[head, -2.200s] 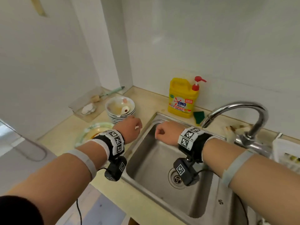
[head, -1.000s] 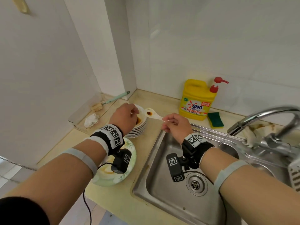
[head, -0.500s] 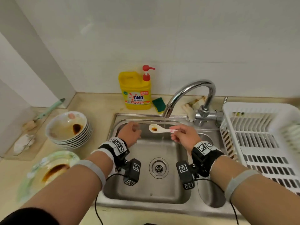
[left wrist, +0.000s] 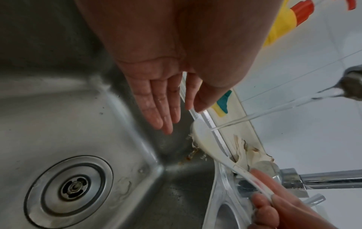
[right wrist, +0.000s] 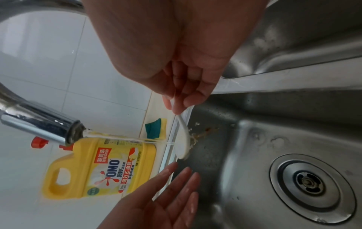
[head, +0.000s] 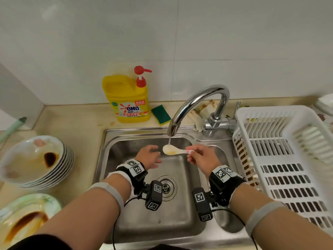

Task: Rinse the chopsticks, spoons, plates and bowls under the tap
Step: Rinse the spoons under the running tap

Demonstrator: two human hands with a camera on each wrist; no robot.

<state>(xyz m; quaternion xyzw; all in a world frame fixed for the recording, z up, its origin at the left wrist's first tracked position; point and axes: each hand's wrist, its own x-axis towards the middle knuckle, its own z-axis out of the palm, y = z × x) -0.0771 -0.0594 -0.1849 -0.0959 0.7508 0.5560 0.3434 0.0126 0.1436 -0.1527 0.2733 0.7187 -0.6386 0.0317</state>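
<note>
The right hand (head: 201,158) grip pinches the white ceramic spoon (head: 173,151) handle under the chrome tap (head: 193,105) stream, while the left hand (head: 148,156) grip at nine o'clock spreads empty.

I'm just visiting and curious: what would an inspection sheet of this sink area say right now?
Surface: beige counter around a steel sink; tap running a thin stream.
Job's things: white spoon under the stream, brown drips falling off it; stack of bowls with a sauce stain; stained plate at front left.
Clutter: yellow detergent bottle, green sponge, crumpled rag behind the tap.
Grips: right hand pinches the spoon handle; left hand open beside the bowl of the spoon, fingers wet, not touching it.
Cables: black leads hang from both wrist cameras.
Surroundings: white tiled wall; white drying rack at right, contents unclear.
</note>
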